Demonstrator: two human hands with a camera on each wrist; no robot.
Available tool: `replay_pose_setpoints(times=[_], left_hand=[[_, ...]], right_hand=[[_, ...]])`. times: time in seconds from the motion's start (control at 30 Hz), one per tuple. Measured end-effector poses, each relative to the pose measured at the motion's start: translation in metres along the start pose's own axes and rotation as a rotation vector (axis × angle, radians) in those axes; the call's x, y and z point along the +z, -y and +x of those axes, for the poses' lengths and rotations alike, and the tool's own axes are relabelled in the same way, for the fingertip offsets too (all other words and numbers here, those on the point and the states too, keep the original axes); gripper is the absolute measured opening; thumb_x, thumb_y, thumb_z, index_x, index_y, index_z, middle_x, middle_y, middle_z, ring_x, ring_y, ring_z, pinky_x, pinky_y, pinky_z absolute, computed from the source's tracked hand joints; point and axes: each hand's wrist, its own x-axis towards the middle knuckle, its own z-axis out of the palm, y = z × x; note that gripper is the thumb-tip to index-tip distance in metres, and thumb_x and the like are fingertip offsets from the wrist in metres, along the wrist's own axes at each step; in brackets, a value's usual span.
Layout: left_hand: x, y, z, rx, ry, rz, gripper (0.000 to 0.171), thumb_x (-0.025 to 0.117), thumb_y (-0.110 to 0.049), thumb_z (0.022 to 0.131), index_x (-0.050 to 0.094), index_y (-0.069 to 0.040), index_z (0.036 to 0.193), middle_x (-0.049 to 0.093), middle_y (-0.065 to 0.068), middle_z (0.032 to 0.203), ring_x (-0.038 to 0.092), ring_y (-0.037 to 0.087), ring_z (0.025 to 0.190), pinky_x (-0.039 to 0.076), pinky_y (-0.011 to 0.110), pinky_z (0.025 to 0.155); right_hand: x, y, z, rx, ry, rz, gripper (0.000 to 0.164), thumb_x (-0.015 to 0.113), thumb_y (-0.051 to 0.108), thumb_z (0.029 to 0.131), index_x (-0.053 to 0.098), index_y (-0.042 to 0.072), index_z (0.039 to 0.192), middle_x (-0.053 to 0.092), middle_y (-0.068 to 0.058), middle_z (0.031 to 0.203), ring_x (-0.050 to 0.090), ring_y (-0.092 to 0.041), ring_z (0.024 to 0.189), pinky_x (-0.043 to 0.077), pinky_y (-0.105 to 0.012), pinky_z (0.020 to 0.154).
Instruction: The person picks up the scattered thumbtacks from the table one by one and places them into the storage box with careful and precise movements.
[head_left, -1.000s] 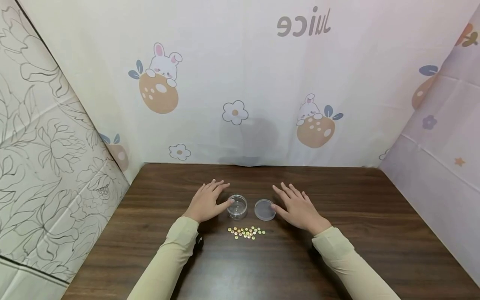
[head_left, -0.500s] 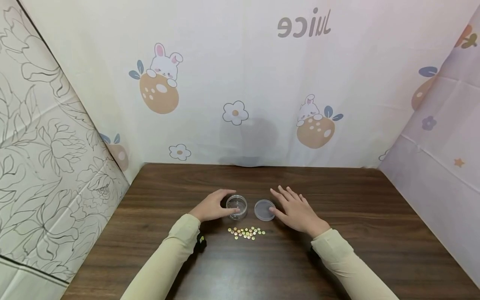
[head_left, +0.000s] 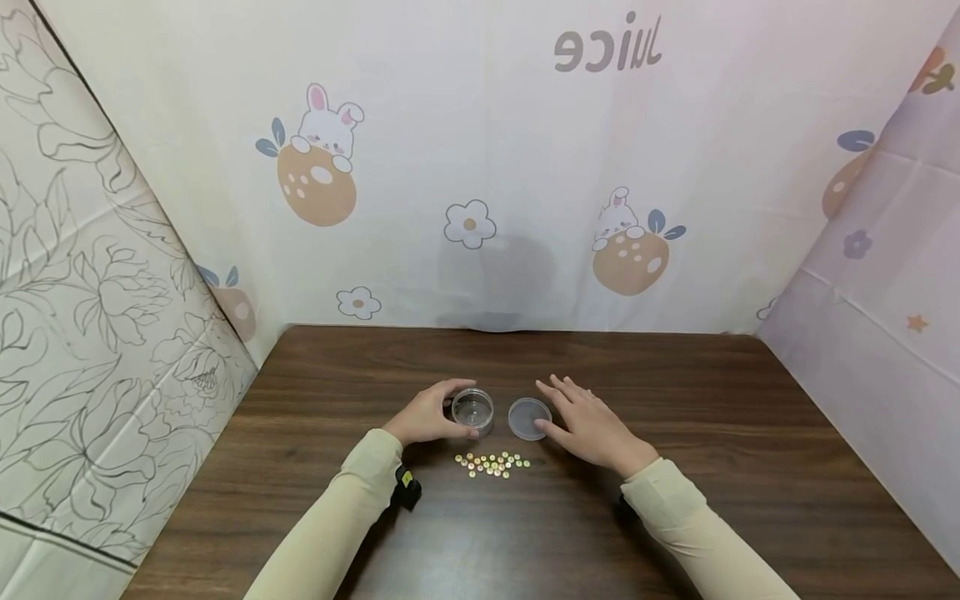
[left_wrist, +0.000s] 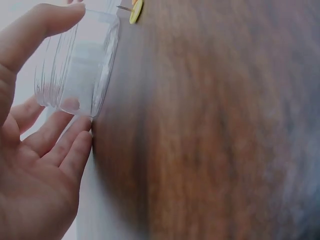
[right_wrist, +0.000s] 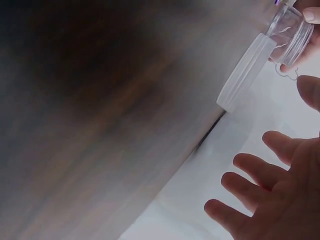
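Note:
In the head view my left hand (head_left: 431, 414) holds a clear round jar (head_left: 473, 408) from its left side, thumb at the front and fingers behind. The left wrist view has the see-through jar (left_wrist: 87, 60) between thumb and fingertips, its base close to the wood. To its right lies a flat, translucent round lid (head_left: 529, 418). My right hand (head_left: 588, 423) hovers beside this lid with fingers spread, the thumb overlapping its right edge. In the right wrist view the lid (right_wrist: 247, 72) is apart from these fingers. Several yellow thumbtacks (head_left: 492, 465) are scattered in front of the jar and lid.
A dark brown wooden table (head_left: 675, 383) carries everything. Behind it hangs a white printed curtain (head_left: 405, 167), and a line-drawn floral cloth (head_left: 97, 275) borders the left side. A black wrist device (head_left: 407, 489) sits under the left sleeve.
My left hand has turned from lying spread beside the jar to gripping it between thumb and fingers. The jar has shifted slightly. My right hand has lowered a little, nearer the lid.

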Motion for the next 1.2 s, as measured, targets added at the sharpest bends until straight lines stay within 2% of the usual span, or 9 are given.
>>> replay_pose_setpoints(times=[0.17, 0.53, 0.77, 0.97, 1.2], left_hand=[[0.001, 0.000, 0.000, -0.005, 0.003, -0.036, 0.084, 0.083, -0.044, 0.065, 0.047, -0.018, 0.136, 0.055, -0.005, 0.122, 0.051, 0.010, 0.111, 0.046, 0.041, 0.096], [0.004, 0.003, -0.002, -0.108, 0.030, -0.217, 0.075, 0.084, -0.035, 0.065, 0.049, -0.028, 0.131, 0.055, -0.004, 0.124, 0.048, 0.010, 0.116, 0.044, 0.038, 0.099], [0.006, 0.007, -0.002, -0.110, 0.034, -0.279, 0.078, 0.085, -0.036, 0.064, 0.048, -0.028, 0.132, 0.055, -0.003, 0.126, 0.048, 0.011, 0.117, 0.042, 0.042, 0.100], [0.006, 0.006, -0.003, -0.119, 0.032, -0.288, 0.077, 0.085, -0.034, 0.065, 0.049, -0.028, 0.132, 0.054, -0.002, 0.128, 0.047, 0.012, 0.118, 0.040, 0.043, 0.102], [0.002, -0.004, -0.006, -0.134, 0.035, -0.307, 0.076, 0.084, -0.028, 0.068, 0.047, -0.022, 0.134, 0.052, 0.002, 0.131, 0.046, 0.014, 0.119, 0.040, 0.043, 0.102]], right_hand=[[-0.002, 0.003, 0.001, -0.034, 0.018, 0.007, 0.064, 0.059, 0.042, 0.090, 0.038, 0.010, 0.142, 0.037, -0.023, 0.144, 0.028, -0.038, 0.132, 0.032, -0.062, 0.102], [-0.004, 0.012, 0.000, -0.101, 0.085, 0.029, 0.057, 0.065, 0.032, 0.087, 0.046, 0.010, 0.136, 0.040, -0.018, 0.142, 0.030, -0.034, 0.131, 0.036, -0.058, 0.101], [-0.003, 0.017, 0.001, -0.181, 0.082, 0.019, 0.054, 0.073, 0.016, 0.080, 0.053, 0.011, 0.129, 0.044, -0.017, 0.139, 0.036, -0.031, 0.128, 0.044, -0.050, 0.097], [-0.005, 0.024, 0.002, -0.250, 0.065, 0.023, 0.041, 0.073, 0.012, 0.079, 0.060, 0.010, 0.118, 0.056, -0.010, 0.122, 0.048, -0.022, 0.112, 0.051, -0.040, 0.086], [-0.003, 0.030, 0.003, -0.289, 0.141, 0.024, 0.018, 0.071, 0.014, 0.081, 0.067, 0.016, 0.099, 0.061, 0.004, 0.095, 0.053, -0.008, 0.088, 0.053, -0.032, 0.073]])
